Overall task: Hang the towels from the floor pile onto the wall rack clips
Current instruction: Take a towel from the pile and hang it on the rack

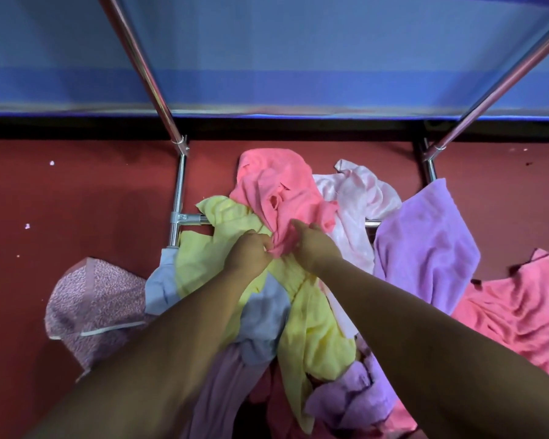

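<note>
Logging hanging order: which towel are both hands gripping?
The centre pink towel; left hand and right hand pinch it. The other pink towel lies untouched at right.

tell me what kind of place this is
Likely an indoor laundry-drying corner: a steel drying rack stands on a red floor against a blue wall, and a pile of coloured towels lies at its foot, where the left hand and right hand grip a pink towel.
</note>
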Action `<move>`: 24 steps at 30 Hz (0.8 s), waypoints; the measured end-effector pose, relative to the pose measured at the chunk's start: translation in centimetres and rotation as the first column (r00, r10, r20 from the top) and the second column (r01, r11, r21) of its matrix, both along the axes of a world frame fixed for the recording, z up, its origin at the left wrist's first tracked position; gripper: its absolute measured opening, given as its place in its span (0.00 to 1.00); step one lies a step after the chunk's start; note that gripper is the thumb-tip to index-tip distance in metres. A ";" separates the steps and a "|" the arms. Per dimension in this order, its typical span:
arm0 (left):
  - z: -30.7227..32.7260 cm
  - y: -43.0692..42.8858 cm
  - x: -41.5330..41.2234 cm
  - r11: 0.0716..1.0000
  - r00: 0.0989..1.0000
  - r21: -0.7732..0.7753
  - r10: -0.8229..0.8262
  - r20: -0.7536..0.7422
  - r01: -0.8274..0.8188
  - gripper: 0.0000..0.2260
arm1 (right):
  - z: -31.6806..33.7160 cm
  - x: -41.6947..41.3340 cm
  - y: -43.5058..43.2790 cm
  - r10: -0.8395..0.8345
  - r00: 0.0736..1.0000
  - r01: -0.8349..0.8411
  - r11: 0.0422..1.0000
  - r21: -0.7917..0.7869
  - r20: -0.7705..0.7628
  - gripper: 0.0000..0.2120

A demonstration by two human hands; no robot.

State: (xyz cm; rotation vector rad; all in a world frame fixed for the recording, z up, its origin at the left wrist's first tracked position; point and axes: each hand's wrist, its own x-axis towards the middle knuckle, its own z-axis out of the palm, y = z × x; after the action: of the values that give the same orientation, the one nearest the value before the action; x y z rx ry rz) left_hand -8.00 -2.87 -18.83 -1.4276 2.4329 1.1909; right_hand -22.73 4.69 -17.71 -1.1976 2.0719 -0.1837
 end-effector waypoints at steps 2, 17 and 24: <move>0.1 -0.3 0.1 0.994 0.995 0.098 0.051 -0.089 -0.042 0.04 | -1.1 -0.5 0.3 0.031 0.998 -0.030 1.000 0.007 -0.060 0.19; 15.4 -4.1 -0.7 0.917 0.767 0.341 0.369 -0.524 -0.208 0.07 | 14.3 -4.8 -0.7 -0.183 0.916 0.292 0.915 -0.280 0.357 0.17; 28.7 -3.0 2.1 0.991 0.921 0.093 -0.052 -0.385 0.094 0.09 | 27.9 -3.5 3.0 -0.030 0.902 0.156 0.953 -0.261 0.430 0.21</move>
State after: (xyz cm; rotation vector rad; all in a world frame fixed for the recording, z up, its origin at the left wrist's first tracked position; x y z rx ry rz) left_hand -5.94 -5.82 9.86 -1.1506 2.5783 1.6943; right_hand -26.22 7.72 10.18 -1.1050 1.7542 -0.7518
